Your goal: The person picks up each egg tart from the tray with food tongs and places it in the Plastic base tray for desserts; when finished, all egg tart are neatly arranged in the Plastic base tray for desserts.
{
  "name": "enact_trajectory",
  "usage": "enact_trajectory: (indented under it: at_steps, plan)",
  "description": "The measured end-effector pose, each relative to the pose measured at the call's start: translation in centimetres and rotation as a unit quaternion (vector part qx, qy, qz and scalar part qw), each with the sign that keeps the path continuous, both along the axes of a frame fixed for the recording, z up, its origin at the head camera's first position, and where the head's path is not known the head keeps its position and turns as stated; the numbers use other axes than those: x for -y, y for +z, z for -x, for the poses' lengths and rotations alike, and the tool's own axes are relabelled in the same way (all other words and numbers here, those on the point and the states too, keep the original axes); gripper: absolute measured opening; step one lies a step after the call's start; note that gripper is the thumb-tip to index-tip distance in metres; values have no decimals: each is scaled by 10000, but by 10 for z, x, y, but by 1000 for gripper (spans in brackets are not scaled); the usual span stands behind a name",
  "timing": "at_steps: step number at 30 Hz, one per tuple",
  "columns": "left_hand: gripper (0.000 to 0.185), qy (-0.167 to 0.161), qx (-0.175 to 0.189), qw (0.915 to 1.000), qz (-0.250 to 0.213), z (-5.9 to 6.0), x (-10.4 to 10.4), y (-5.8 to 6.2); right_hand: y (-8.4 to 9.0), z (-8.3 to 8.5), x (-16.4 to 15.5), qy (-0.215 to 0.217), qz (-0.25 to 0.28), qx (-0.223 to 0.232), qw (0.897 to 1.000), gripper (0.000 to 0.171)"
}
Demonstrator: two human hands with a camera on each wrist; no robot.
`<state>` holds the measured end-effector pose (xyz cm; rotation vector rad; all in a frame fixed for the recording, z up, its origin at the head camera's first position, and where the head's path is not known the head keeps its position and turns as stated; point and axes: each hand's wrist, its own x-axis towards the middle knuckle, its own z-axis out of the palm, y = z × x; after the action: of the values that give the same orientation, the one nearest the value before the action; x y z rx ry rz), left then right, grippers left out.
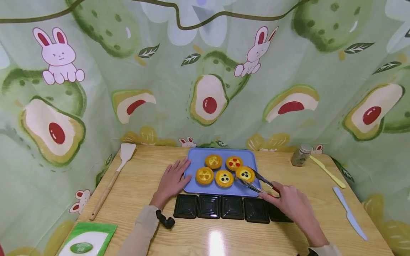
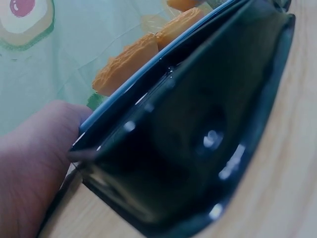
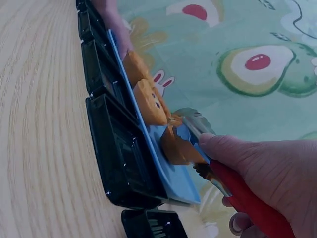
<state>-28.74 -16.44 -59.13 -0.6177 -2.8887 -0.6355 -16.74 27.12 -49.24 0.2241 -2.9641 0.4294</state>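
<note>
Five round tarts lie on a blue tray (image 1: 195,156) at the middle of the wooden table (image 1: 144,167). Each tart has a ridged golden crust; the toppings differ: plain yellow, red dots, dark blue dots. No legible writing appears anywhere; the green-and-white packet (image 1: 86,241) at the table's near left corner carries a label too small to read.

The right hand (image 1: 293,202) grips red-handled metal tongs (image 1: 259,182), fingers curled round the handles. The tong tips close on the blueberry tart (image 1: 245,174) at the tray's right side, which rests on the tray.

The left hand (image 1: 171,181) lies flat with straight fingers, touching the tray's left edge.

A row of glossy black square plastic containers (image 1: 208,206) sits touching the tray's near edge; all are empty.

A wooden-handled spatula (image 1: 112,181) lies at the left. A glass spice jar (image 1: 300,155), a yellow knife (image 1: 327,171) and a pale blue knife (image 1: 349,213) lie at the right.
</note>
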Motion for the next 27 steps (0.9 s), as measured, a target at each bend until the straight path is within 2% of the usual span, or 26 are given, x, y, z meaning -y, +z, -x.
enact_trajectory:
  at_steps: [8, 22, 27]
  plan:
    - [68, -6, -96, 10000, 19, 1, -1, 1, 10, -4, 3, -7, 28, 1, 10000, 54]
    - [67, 24, 79, 9999, 105, -4, 0, 8, 25, -6, 29, 231, 36, -247, 9994, 61]
    - [67, 18, 48, 9999, 89, -3, -1, 8, 28, -6, 39, 451, 86, -392, 9982, 49]
